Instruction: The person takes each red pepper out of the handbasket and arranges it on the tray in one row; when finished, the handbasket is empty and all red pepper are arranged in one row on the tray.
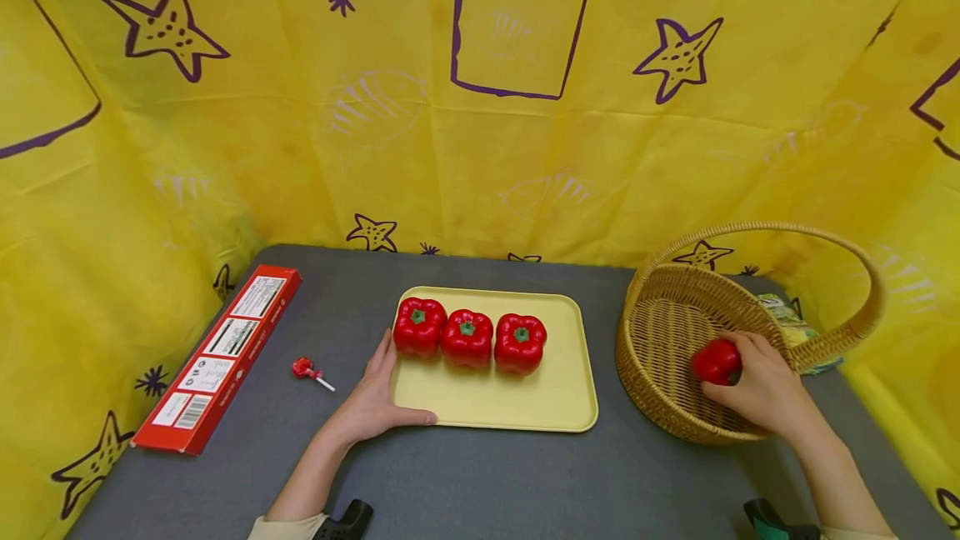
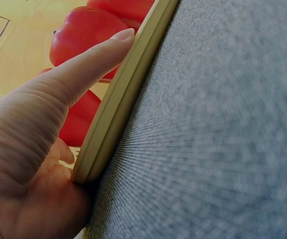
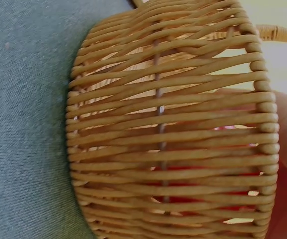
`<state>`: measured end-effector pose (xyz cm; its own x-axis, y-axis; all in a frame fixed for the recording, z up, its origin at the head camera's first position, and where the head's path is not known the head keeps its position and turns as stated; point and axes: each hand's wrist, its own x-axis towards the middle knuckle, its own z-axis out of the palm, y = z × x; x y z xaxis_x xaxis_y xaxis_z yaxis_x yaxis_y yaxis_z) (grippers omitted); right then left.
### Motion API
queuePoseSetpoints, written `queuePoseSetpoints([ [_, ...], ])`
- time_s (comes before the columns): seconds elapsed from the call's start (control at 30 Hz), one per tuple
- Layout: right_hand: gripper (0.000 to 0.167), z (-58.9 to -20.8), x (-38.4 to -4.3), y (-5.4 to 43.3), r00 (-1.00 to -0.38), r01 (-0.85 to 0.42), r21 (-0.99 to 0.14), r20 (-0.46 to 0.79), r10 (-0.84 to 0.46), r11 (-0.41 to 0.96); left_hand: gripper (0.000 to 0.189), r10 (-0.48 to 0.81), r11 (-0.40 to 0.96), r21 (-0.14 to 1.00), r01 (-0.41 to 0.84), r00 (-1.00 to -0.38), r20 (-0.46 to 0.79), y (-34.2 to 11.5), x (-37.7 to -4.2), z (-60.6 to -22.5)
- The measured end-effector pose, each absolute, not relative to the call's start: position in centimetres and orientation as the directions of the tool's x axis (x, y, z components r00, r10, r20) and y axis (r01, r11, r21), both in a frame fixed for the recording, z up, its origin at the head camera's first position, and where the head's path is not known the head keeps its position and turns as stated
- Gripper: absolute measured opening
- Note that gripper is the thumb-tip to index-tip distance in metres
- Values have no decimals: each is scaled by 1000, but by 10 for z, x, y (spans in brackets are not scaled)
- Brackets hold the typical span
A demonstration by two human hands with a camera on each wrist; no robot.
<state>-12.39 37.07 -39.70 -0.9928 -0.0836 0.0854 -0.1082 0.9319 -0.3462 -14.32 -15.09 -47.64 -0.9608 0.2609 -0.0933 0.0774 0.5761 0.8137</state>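
Observation:
Three red bell peppers with green stems sit in a row on a pale yellow tray. At the tray's near left corner rests my left hand, its fingers along the left side and its thumb straight along the front rim. The left wrist view shows that thumb against the tray's rim. My right hand reaches into a wicker basket and grips another red bell pepper from above. In the right wrist view the basket's woven wall hides most of that pepper and the hand.
A long red box with white labels lies at the left of the grey table. Between it and the tray is a red lollipop. The basket's tall handle arches up, and a colourful packet lies behind the basket.

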Motion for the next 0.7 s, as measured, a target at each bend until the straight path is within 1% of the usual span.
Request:
queuePoseSetpoints([
  [0.1,80,-395,-126,368,-991,-123,-353,88,-98,928,133,261,579,812,81,-961,-91,-151,-144,-477],
  [0.2,83,-391,-130,366,-992,-122,-375,66,-105,919,134,260,582,809,79,-961,-93,-151,-143,-476],
  [0.37,82,-385,-132,364,-997,-59,-413,-18,-73,909,134,261,580,811,74,-960,-100,-151,-143,-474],
  [0.47,79,-383,-134,364,-996,-46,-410,-46,-71,911,134,264,577,813,78,-960,-95,-151,-143,-474],
  [0.7,75,-384,-139,367,-993,-116,-374,9,-121,920,134,261,579,811,88,-962,-83,-152,-143,-474],
])
